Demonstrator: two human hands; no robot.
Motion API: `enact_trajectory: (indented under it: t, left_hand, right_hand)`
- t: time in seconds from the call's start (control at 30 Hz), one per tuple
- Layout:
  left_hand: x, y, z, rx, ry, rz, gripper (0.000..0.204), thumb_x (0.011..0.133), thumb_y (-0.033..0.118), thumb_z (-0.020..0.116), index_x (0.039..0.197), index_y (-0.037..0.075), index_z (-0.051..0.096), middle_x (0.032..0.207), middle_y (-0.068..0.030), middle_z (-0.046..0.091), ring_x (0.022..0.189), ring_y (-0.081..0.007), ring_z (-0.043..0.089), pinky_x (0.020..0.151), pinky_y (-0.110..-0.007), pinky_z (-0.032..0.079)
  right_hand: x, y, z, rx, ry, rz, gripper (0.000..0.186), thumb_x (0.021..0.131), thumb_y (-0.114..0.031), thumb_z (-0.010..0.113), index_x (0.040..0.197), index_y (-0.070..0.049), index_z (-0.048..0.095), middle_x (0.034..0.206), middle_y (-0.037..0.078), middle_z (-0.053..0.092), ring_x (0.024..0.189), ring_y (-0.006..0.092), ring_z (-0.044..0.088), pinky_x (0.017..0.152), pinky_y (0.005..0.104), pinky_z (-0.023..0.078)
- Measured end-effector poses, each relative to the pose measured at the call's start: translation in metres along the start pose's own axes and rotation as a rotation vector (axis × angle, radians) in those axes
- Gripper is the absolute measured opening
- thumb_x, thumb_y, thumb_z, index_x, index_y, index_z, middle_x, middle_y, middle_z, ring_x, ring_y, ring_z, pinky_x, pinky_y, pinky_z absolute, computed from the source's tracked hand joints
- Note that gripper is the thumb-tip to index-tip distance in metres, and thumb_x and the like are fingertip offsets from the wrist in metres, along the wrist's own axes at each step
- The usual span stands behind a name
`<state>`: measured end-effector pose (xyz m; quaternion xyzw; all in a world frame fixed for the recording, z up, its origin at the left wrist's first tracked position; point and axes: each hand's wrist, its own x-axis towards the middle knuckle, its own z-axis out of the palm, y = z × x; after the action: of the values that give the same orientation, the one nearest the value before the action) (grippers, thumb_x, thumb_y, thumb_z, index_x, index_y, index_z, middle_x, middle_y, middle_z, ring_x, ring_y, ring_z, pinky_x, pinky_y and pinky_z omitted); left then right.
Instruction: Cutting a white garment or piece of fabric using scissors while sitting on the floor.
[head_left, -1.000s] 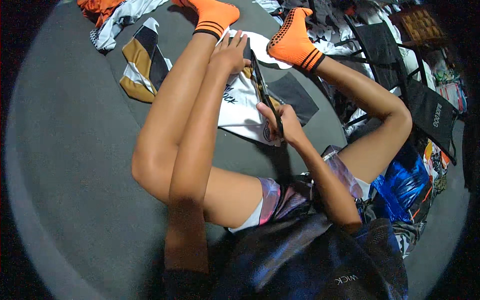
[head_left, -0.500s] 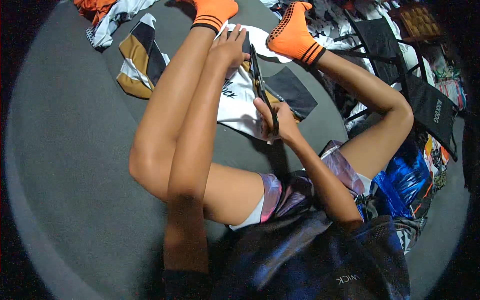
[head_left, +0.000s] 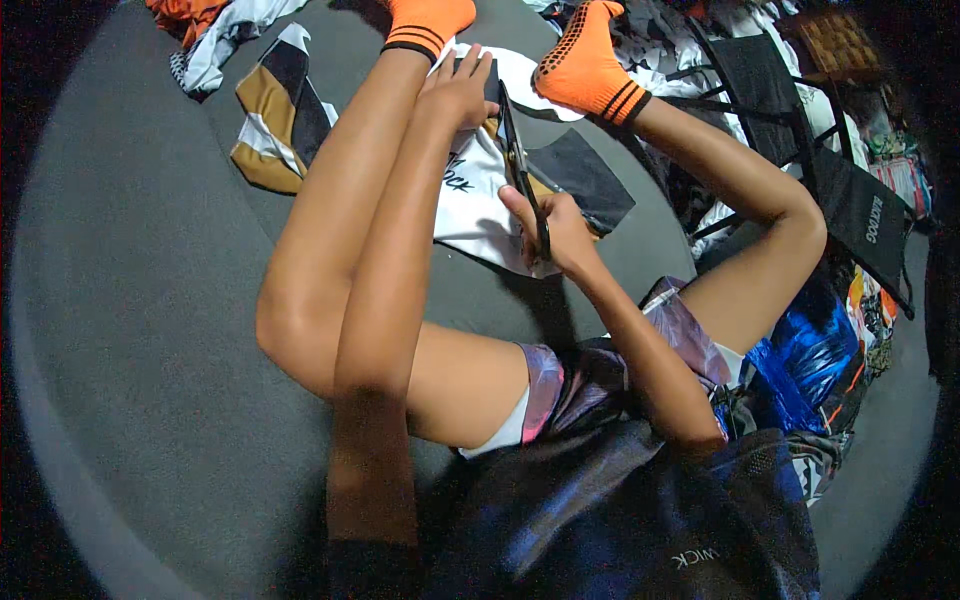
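A white, black and mustard piece of printed fabric (head_left: pixel 478 215) lies flat on the grey floor between my legs. Across its far part, my left hand (head_left: pixel 460 95) rests palm down with the fingers spread. My right hand (head_left: pixel 560 232) grips the handles of large black scissors (head_left: pixel 516 160). Their blades point away from me, along the fabric beside my left thumb, and look nearly closed. Right of the blades lies a dark grey section of fabric (head_left: pixel 590 175); whether it is cut free cannot be told. My right palm hides part of the handles.
Another mustard, black and white fabric piece (head_left: pixel 268 125) lies left of my left leg. White and orange cloths (head_left: pixel 225 40) are at the far left. A folding chair with black fabric (head_left: pixel 865 205) stands on the right, near heaped clothes and shiny blue material (head_left: pixel 815 335).
My right hand and the scissors have shifted slightly away from me and a little to the left. The blades have moved farther along the fabric. My left hand stays nearly in place.
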<state>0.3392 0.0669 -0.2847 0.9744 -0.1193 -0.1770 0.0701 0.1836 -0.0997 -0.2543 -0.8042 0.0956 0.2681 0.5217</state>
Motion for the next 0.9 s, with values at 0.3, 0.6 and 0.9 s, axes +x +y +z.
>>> enact_trajectory:
  t: [0.3, 0.6, 0.9]
  left_hand:
    - [0.0008, 0.0020, 0.0006, 0.004, -0.019, 0.007, 0.087, 0.084, 0.046, 0.059, 0.149, 0.020, 0.007, 0.156, -0.0015, 0.000, 0.142, -0.0333, 0.004, 0.114, -0.047, 0.016]
    - [0.0025, 0.0002, 0.0015, 0.029, -0.034, -0.004, 0.088, 0.084, 0.046, 0.059, 0.149, 0.021, 0.006, 0.156, -0.0010, -0.001, 0.142, -0.0333, 0.004, 0.114, -0.047, 0.016]
    - [0.0040, 0.0021, 0.0034, 0.030, -0.010, 0.008, 0.090, 0.083, 0.047, 0.060, 0.149, 0.021, 0.005, 0.156, -0.0010, -0.001, 0.142, -0.0342, 0.004, 0.114, -0.047, 0.017]
  right_hand:
    - [-0.0032, -0.0056, -0.0001, 0.078, -0.014, 0.046, 0.060, 0.082, -0.054, 0.063, 0.049, -0.004, 0.054, 0.045, 0.005, 0.050, 0.038, 0.0142, 0.051, 0.039, 0.0300, 0.039]
    - [-0.0022, -0.0046, 0.0057, 0.077, 0.007, 0.018, 0.060, 0.082, -0.053, 0.064, 0.047, -0.005, 0.051, 0.043, 0.005, 0.048, 0.037, 0.0150, 0.050, 0.037, 0.0299, 0.038]
    - [0.0032, -0.0006, 0.0046, 0.125, -0.011, 0.030, 0.060, 0.082, -0.054, 0.063, 0.049, -0.004, 0.053, 0.044, 0.005, 0.049, 0.038, 0.0156, 0.051, 0.038, 0.0305, 0.038]
